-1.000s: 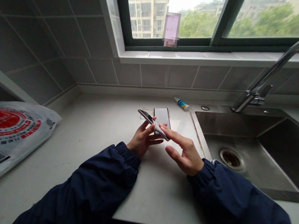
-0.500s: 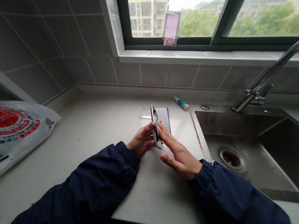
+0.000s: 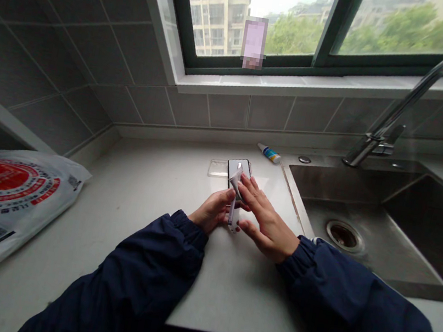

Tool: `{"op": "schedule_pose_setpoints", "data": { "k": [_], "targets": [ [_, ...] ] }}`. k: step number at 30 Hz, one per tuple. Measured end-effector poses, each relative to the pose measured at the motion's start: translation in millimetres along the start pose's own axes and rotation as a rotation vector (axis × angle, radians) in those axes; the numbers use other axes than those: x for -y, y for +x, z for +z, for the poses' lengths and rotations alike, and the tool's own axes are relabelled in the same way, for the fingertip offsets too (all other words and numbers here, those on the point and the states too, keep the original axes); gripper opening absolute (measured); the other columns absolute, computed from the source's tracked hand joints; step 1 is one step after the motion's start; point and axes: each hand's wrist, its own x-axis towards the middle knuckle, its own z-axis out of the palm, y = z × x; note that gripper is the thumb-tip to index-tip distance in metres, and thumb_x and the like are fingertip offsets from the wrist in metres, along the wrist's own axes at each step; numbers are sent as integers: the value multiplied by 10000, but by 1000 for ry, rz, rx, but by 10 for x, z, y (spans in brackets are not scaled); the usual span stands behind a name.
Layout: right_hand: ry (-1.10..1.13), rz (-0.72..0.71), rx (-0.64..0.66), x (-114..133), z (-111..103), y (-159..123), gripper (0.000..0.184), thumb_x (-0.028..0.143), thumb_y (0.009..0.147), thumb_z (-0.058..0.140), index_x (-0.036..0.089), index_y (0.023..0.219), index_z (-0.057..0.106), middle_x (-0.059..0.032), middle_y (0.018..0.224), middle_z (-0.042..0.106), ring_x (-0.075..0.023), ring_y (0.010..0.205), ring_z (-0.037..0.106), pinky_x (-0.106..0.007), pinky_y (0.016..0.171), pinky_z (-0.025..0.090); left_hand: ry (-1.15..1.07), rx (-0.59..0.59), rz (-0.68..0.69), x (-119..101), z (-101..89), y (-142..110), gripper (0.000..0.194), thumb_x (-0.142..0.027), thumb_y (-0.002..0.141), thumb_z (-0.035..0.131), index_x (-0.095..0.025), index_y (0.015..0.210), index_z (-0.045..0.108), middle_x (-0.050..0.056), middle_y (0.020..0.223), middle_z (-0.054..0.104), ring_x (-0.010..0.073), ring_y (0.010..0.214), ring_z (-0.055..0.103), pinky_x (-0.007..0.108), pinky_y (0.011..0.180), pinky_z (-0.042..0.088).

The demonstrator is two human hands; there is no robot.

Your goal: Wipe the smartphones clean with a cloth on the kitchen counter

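Observation:
My left hand [image 3: 211, 209] is closed around a slim phone [image 3: 231, 213], held edge-on above the counter. With fingers stretched out, my right hand [image 3: 264, 229] leans against the phone's right side. A crumpled pale sheet, perhaps a tissue or wipe [image 3: 235, 176], sticks up at the phone's upper end by the right fingertips. Part of the held phone is hidden by my fingers. Just behind, a second phone [image 3: 245, 164] lies flat on the counter, partly covered from view. A clear phone case [image 3: 216, 168] rests to its left.
A blue and white tube [image 3: 269, 153] lies near the backsplash. On the right are the steel sink [image 3: 398, 237] and curved faucet [image 3: 402, 98]. A white plastic bag with red print [image 3: 4, 200] occupies the left of the counter [image 3: 137, 175]. A window [image 3: 295, 33] is ahead.
The held phone's upper end has swung slightly right and down, and the pale sheet now sticks up more. My right hand has shifted a little with it, its fingers still extended.

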Motion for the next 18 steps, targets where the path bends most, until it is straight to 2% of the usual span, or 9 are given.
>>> {"op": "schedule_pose_setpoints", "data": {
  "k": [3, 8, 14, 18],
  "targets": [
    [-29, 18, -52, 0, 4, 6, 637, 529, 1031, 419, 357, 1609, 216, -18, 1712, 126, -306, 1577, 55, -635, 1244, 151, 39, -8, 8, -16, 17, -20, 643, -658, 779, 691, -174, 1198, 633, 78, 975, 669, 164, 696, 635, 277, 573, 527],
    [-84, 58, -119, 7, 11, 19, 543, 480, 1032, 452, 338, 1547, 359, -35, 1707, 165, -316, 1576, 63, -645, 1233, 178, 92, 20, 5, -37, 35, -39, 608, -640, 795, 660, -177, 1186, 616, 45, 891, 633, 130, 626, 587, 252, 529, 510],
    [-116, 104, -200, -31, 6, 31, 536, 462, 1029, 468, 330, 1538, 365, -48, 1710, 153, -315, 1574, 93, -634, 1237, 171, 201, 120, -9, -53, -1, -38, 552, -640, 812, 606, -177, 1112, 630, 55, 884, 638, 125, 565, 576, 253, 487, 495],
    [-74, 134, -219, -37, 5, 34, 563, 477, 1025, 471, 315, 1551, 350, -60, 1697, 210, -310, 1570, 129, -601, 1242, 193, 176, 148, -30, -59, -7, -45, 611, -643, 782, 600, -169, 1168, 612, 61, 902, 648, 136, 521, 583, 277, 455, 501]
  ]
}}
